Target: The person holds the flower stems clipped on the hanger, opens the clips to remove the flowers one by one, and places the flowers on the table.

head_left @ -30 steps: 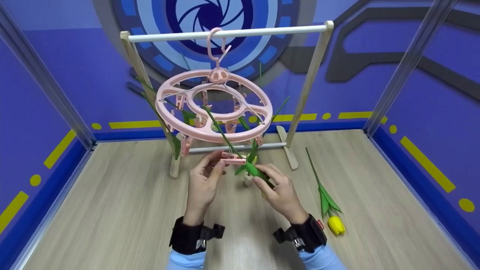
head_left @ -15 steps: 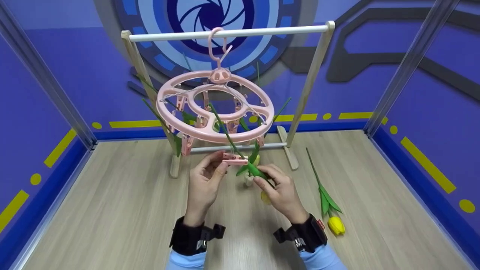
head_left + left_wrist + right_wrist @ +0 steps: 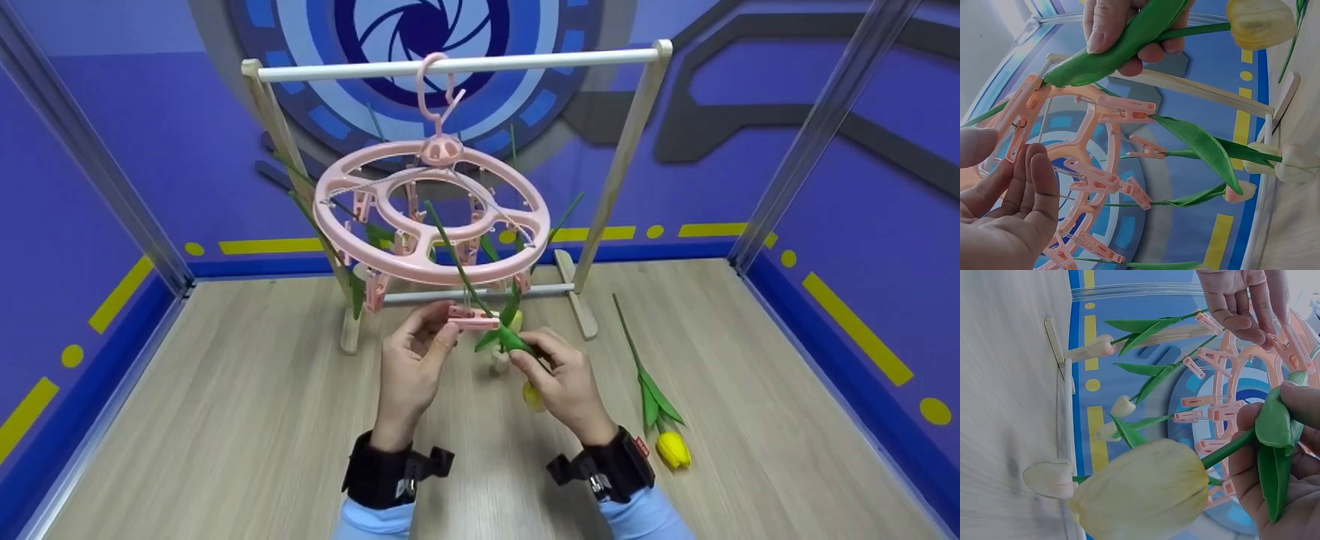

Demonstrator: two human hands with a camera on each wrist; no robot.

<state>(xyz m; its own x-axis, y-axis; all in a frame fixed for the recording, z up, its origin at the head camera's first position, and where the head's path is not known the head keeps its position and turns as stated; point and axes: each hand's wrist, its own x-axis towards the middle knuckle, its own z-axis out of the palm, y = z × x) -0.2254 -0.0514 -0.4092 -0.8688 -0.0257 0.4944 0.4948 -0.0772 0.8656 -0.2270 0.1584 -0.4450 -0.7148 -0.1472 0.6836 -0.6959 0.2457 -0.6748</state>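
Observation:
My left hand [image 3: 412,360] pinches a pink clothespin [image 3: 474,321] between thumb and fingers. This clothespin hangs on a cord below the round pink hanger [image 3: 420,268]. With thumb and fingers, my right hand [image 3: 559,379] holds an artificial tulip, its pale yellow bloom [image 3: 1140,492] pointing down and its green leaf [image 3: 1100,59] lying along the fingers. The clothespin's tip meets the tulip where the stem [image 3: 450,247] leaves the leaves, and the stem runs up across the hanger's ring. Several other tulips hang bloom-down from clothespins around the hanger, such as a white one [image 3: 1123,406].
The hanger hooks over the white bar [image 3: 525,64] of a wooden stand [image 3: 619,165]. A yellow tulip [image 3: 673,450] lies on the wooden table [image 3: 750,375] to the right. Blue-purple panels [image 3: 847,187] enclose the back and sides.
Clothespin, tulip and hanger have shifted slightly to the right. More of the held tulip's yellow bloom shows below my right hand. Both hands keep their hold.

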